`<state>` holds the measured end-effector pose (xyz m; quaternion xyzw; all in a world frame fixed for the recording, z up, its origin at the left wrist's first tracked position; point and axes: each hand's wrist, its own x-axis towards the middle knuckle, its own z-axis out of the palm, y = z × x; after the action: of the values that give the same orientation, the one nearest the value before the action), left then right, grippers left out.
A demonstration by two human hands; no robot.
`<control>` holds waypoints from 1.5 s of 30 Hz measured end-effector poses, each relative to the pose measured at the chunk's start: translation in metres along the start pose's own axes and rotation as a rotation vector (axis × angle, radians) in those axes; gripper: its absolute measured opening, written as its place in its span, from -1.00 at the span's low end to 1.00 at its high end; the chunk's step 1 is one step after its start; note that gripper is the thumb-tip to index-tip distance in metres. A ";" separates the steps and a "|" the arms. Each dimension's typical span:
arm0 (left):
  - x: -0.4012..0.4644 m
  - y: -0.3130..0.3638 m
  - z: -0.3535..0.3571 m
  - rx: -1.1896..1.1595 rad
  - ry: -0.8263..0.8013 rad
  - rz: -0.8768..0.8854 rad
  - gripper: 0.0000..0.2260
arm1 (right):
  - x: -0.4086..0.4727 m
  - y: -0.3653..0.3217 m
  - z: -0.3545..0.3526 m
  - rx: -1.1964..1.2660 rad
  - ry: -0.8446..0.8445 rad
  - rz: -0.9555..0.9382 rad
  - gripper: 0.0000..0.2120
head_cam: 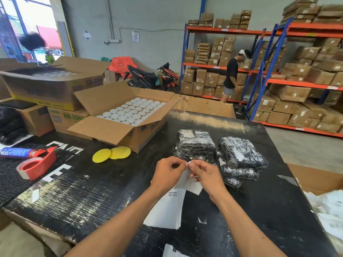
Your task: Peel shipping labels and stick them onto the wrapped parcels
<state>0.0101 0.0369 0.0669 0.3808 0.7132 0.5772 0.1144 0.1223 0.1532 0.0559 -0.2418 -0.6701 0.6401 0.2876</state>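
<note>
Above the black table (259,201), my left hand (168,173) and my right hand (206,175) both pinch the top corner of a white shipping label (187,180), which hangs down between them. Under my wrists lies a stack of white label sheets (167,208) with a barcode showing. Just beyond my hands stand two piles of black wrapped parcels: one pile (194,143) directly behind my fingers, the other pile (239,156) to its right. Parcels in both piles carry white labels.
An open carton of white round lids (130,112) stands at the back left, two yellow discs (111,153) in front of it. A red tape dispenser (37,164) and a spray can (18,152) lie at left. A box of papers (328,206) sits at right. A person (232,75) stands by the shelves.
</note>
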 end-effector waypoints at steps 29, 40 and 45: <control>0.038 0.006 -0.016 -0.076 0.286 -0.277 -0.81 | 0.007 0.023 -0.021 -0.311 0.015 0.110 -0.86; 0.056 0.006 -0.031 -0.109 0.366 -0.278 -0.82 | -0.003 0.036 -0.051 -0.467 0.076 0.159 -0.87; 0.061 0.005 -0.043 -0.078 0.404 -0.267 -0.80 | -0.006 0.047 -0.069 -0.540 0.094 0.216 -0.87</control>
<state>-0.0556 0.0472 0.1017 0.1551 0.7428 0.6485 0.0593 0.1726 0.2014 0.0097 -0.4087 -0.7727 0.4536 0.1736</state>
